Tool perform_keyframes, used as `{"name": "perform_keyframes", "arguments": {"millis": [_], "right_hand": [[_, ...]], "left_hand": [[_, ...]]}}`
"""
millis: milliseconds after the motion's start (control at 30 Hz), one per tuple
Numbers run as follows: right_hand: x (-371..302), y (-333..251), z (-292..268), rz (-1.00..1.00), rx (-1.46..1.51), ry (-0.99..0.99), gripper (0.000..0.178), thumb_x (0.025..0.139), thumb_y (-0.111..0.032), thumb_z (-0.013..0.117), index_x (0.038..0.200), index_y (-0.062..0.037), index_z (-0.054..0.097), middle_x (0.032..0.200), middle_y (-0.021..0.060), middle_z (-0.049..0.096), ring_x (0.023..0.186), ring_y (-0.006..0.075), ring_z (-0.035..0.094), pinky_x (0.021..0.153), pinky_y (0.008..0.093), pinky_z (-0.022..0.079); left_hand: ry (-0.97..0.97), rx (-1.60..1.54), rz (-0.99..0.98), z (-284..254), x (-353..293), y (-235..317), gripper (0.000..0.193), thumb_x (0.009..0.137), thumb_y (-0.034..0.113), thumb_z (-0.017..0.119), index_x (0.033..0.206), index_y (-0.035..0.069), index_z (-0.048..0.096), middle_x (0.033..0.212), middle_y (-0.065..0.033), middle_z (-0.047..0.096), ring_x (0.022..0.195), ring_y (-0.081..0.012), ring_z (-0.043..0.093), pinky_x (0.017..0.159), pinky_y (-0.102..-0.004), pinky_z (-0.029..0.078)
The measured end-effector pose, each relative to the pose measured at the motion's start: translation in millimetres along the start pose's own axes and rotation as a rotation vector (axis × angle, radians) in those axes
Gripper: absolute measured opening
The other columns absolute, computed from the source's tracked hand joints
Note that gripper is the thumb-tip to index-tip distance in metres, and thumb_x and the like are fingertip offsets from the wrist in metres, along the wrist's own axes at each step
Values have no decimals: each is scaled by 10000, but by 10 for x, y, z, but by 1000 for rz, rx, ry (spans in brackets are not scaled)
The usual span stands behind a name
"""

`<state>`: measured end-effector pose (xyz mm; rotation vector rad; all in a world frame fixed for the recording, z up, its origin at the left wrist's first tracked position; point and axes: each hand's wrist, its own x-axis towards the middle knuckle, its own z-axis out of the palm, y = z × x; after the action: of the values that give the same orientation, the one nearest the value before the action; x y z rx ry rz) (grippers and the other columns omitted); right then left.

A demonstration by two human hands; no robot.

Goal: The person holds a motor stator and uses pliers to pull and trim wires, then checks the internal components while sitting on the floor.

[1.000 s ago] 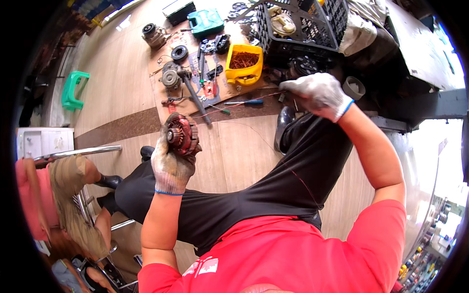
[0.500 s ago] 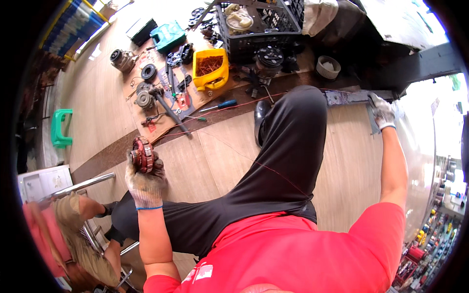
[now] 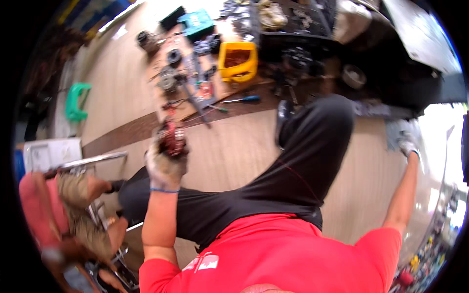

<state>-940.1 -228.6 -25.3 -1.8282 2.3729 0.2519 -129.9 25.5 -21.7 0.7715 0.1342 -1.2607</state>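
Note:
My left hand, in a stained whitish work glove, is closed around a reddish-brown copper-wound stator. It holds the stator up in front of the floor, above my bent left leg. On the far right my right hand, also gloved, is stretched out beside a flat grey-blue piece. Motion blurs its fingers, so whether it grips that piece cannot be made out. A grey metal beam lies just beyond, between my knee and the right hand.
Ahead lie cardboard with round metal parts and a dark bar, a blue-handled screwdriver, a yellow container of reddish wire, a teal case and a black crate. A green stool and another seated person are at left.
The whole view has shifted and blurred. My right hand has moved nearer to me, off the end of the metal beam. My left hand still holds the stator, which now looks turned slightly.

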Motion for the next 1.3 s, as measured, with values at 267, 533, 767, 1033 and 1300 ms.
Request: {"name": "perform_keyframes", "arguments": {"millis": [267,533,767,1033,1300], "right_hand": [[-1840,-4471,-1275,-1231,748,99,345,958,-71,601,1299,-23,620,1269,114,652,1088,209,650,947,324,531],[-2275,-6266,-401,-1813,377,-573,580,887,-477,673,1270,-45,616,995,228,685,890,398,666,792,445,529],[-2272,-6456,-246,-1638,251,-828,271,892,-259,691,1107,-97,717,933,181,709,799,348,664,754,384,536],[-2233,-6447,-131,-1693,335,-282,152,896,-240,631,968,-134,712,848,157,686,807,371,670,697,456,529],[-2169,-6328,-257,-1743,409,-153,234,914,-347,646,993,-144,731,828,149,684,765,360,667,671,448,538]], "left_hand": [[26,-10,-1,-13,-54,44,404,1020,377,498,1282,85,594,1080,-129,682,843,-315,675,640,-444,583],[-26,50,15,49,-28,-42,433,1025,374,491,1333,80,570,1083,-87,673,869,-243,665,718,-390,573],[76,32,69,-88,-66,-50,389,1043,273,495,1298,-12,563,1074,-99,666,934,-228,663,824,-366,574],[-72,215,152,-75,-4,-39,354,1050,193,473,1316,-30,542,1145,-133,662,1048,-242,673,921,-389,575],[65,331,255,-148,50,-54,307,1055,140,448,1286,-28,560,1141,-137,667,1017,-226,688,882,-375,596]]}}
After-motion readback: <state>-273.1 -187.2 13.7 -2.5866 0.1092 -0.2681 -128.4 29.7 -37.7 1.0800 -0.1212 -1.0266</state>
